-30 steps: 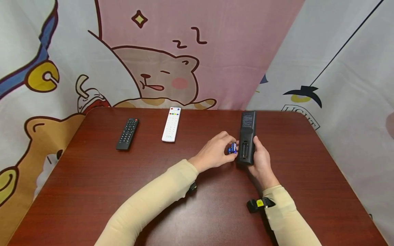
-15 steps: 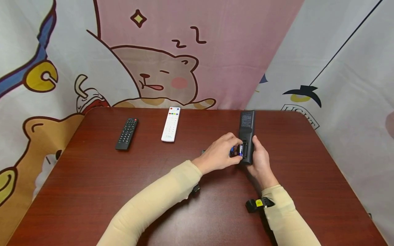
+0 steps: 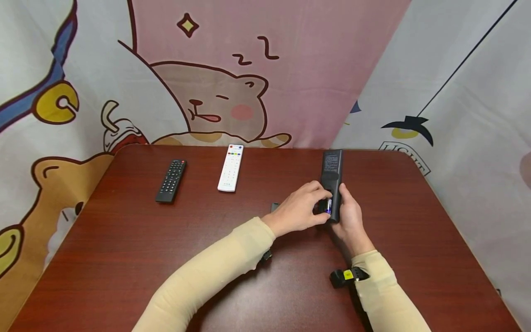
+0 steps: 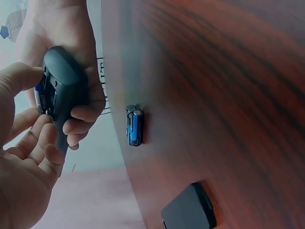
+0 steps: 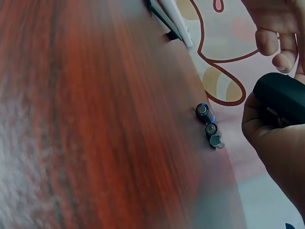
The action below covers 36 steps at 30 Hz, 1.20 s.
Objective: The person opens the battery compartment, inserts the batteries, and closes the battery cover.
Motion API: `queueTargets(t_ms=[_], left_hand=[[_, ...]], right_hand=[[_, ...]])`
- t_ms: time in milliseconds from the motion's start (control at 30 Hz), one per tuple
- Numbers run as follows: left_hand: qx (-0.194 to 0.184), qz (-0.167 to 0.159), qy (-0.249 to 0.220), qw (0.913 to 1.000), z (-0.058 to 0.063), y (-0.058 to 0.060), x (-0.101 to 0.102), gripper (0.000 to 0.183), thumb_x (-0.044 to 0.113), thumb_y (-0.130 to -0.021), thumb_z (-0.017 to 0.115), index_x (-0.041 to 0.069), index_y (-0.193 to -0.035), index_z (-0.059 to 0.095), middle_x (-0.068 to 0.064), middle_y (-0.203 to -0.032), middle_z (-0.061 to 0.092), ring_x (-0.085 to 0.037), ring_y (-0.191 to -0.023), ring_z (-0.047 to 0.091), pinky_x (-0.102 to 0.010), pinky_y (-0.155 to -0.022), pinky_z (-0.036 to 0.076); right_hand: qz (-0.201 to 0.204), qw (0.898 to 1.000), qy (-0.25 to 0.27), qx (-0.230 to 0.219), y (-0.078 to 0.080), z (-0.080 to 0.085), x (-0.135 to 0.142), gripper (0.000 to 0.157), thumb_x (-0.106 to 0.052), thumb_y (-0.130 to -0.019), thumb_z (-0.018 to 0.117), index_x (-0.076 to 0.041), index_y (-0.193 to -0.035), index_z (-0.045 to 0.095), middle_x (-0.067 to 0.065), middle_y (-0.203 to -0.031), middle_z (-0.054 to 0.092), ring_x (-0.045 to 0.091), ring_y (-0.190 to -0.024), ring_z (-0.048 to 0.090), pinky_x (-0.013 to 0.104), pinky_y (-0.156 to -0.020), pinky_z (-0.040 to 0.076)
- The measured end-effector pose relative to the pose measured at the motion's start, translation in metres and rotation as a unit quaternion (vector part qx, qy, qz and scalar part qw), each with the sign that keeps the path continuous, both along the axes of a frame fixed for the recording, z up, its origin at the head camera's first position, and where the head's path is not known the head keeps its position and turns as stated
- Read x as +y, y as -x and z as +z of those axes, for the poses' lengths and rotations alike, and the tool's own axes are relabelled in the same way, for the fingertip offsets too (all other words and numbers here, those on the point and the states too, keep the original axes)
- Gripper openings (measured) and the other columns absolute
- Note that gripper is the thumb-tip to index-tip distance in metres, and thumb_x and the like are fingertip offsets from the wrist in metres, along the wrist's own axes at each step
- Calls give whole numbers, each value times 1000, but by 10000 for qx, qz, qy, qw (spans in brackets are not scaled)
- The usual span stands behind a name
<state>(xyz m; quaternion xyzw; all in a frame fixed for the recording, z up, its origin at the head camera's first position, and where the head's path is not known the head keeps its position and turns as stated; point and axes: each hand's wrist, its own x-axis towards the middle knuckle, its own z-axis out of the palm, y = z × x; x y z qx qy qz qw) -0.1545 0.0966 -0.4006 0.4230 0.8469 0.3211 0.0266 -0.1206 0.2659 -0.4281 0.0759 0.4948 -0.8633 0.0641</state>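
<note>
One black remote (image 3: 332,162) sits in the right hand (image 3: 351,220), raised off the table (image 3: 269,295), and we see its back turned up with the slot (image 4: 50,90) uncovered. The right hand is curled closely round it: its thumb lies along the right edge, and in the left wrist view we see its fingers wrapped about the body. The remote's far end sticks out past the fingertips of both hands.

To the left of the right hand, we find the left hand (image 3: 296,210) reaching across, thumb and fingertips bent toward each other with a small gap. In that gap it pinches a blue battery (image 3: 329,206) at the slot; we cannot tell whether the battery is fully seated, as the fingertips hide its ends.

Below both hands, apart from them, we see three loose batteries (image 5: 211,129) close together on the table. Just behind the left hand we make out a dark piece (image 3: 274,206), partly hidden by it. Farther left of that hand and beyond it we see a white remote (image 3: 230,168), then a small remote (image 3: 171,181), both buttons up. Past both hands hangs a cartoon-printed cloth (image 3: 315,69).
</note>
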Motion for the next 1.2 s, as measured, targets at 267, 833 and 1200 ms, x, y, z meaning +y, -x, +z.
queueTargets(t_ms=[267, 833, 1200], left_hand=[[174, -36, 96, 9998, -1, -1, 1, 47, 28, -94, 75, 9, -136, 66, -2, -122, 58, -10, -98, 51, -15, -80, 43], [93, 39, -149, 9998, -1, -5, 1, 43, 28, -95, 76, 7, -132, 70, -3, -115, 60, -10, -93, 58, -12, -76, 44], [24, 217, -463, 9987, -4, -5, 0, 35, 23, -94, 77, 8, -125, 75, -3, -108, 62, -9, -90, 61, -11, -74, 46]], right_hand=[[-1, 9999, 109, -53, 0, 2, -2, 53, -43, -112, 21, -16, -156, 30, -5, -113, 63, 7, -101, 60, 24, -88, 51], [-50, 9996, 286, -51, 1, 1, -1, 45, -43, -112, 21, -20, -143, 43, -2, -107, 64, 10, -92, 63, 26, -78, 55], [-95, 9993, 350, -135, 1, 4, -3, 50, -44, -112, 22, -18, -153, 33, -1, -109, 62, 10, -92, 61, 27, -79, 54]])
